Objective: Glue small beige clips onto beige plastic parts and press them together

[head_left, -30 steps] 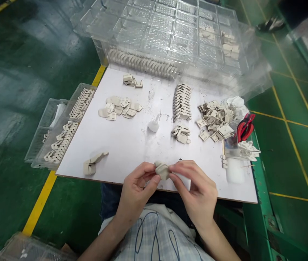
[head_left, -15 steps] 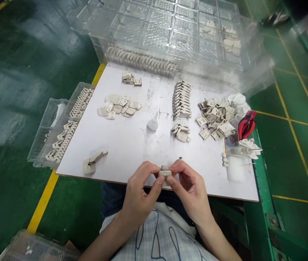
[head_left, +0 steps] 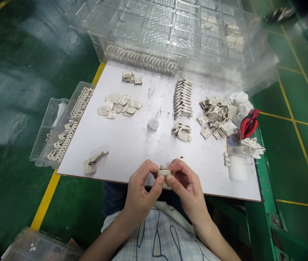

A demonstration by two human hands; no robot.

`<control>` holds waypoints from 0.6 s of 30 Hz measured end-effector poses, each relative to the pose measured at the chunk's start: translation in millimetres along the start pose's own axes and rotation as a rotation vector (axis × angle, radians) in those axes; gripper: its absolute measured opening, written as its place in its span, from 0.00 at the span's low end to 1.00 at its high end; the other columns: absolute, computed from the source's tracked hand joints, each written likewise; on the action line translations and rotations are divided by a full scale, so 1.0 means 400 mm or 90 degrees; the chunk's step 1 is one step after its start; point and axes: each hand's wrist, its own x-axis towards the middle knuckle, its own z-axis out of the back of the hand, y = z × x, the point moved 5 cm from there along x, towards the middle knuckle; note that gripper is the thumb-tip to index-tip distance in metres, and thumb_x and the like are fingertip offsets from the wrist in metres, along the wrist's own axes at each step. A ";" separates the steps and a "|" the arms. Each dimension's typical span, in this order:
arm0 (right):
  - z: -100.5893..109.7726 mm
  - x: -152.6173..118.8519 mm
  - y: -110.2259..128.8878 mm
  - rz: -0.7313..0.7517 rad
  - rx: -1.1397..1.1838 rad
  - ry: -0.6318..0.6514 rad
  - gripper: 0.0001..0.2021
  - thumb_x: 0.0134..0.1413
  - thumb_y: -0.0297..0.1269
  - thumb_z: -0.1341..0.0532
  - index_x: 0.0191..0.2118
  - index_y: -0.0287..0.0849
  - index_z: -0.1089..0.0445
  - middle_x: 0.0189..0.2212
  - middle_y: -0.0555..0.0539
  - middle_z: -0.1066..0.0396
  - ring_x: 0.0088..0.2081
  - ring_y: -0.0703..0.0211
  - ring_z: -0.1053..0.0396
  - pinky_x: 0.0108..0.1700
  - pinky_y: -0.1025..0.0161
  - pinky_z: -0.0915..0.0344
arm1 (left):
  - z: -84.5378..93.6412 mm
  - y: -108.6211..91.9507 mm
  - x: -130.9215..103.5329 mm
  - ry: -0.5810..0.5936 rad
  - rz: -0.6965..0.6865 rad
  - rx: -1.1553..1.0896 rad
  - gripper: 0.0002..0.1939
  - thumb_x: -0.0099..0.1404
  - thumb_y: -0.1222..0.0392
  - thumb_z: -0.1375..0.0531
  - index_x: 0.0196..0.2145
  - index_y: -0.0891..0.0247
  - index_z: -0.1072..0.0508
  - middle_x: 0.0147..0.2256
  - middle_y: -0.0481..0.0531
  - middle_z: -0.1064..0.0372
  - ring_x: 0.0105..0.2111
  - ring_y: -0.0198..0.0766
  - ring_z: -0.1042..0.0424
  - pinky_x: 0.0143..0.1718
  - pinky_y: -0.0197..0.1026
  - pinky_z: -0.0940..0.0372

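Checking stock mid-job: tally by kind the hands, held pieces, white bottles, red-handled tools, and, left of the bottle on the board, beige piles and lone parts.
Hands: 2 (left hand, right hand)
Held piece: 1
White bottle: 1
Red-handled tool: 1
Beige piles: 2 (flat pile, small pile)
Lone part: 1
Total: 8

The desk (head_left: 121,143) has a white top, with dark smudges near a white nozzled bottle (head_left: 153,124). Left of it lie a spread of flat beige pieces (head_left: 119,105) and one angled part (head_left: 90,165); right, a tidy row of beige parts (head_left: 183,98), a loose group (head_left: 182,132) and a heap (head_left: 217,116).
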 end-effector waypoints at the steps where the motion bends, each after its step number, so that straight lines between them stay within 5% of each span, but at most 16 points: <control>1: 0.000 0.000 -0.002 -0.001 0.005 -0.002 0.12 0.62 0.48 0.37 0.34 0.45 0.32 0.28 0.53 0.40 0.31 0.62 0.43 0.33 0.63 0.45 | -0.001 0.005 0.000 0.003 0.017 -0.018 0.10 0.71 0.57 0.44 0.31 0.59 0.32 0.29 0.46 0.38 0.30 0.37 0.37 0.32 0.41 0.40; 12: 0.005 0.000 -0.004 0.005 -0.004 -0.016 0.09 0.59 0.46 0.34 0.37 0.46 0.27 0.29 0.52 0.32 0.31 0.63 0.37 0.33 0.65 0.40 | -0.001 0.006 -0.008 -0.004 0.011 -0.024 0.10 0.72 0.55 0.45 0.33 0.58 0.32 0.29 0.47 0.37 0.31 0.38 0.36 0.33 0.42 0.38; 18: 0.003 -0.005 0.008 0.030 -0.034 -0.036 0.11 0.61 0.45 0.36 0.33 0.45 0.31 0.28 0.52 0.35 0.30 0.62 0.40 0.32 0.64 0.42 | -0.004 0.004 -0.005 -0.008 -0.001 0.001 0.09 0.71 0.58 0.45 0.33 0.58 0.31 0.29 0.47 0.35 0.31 0.38 0.34 0.33 0.41 0.37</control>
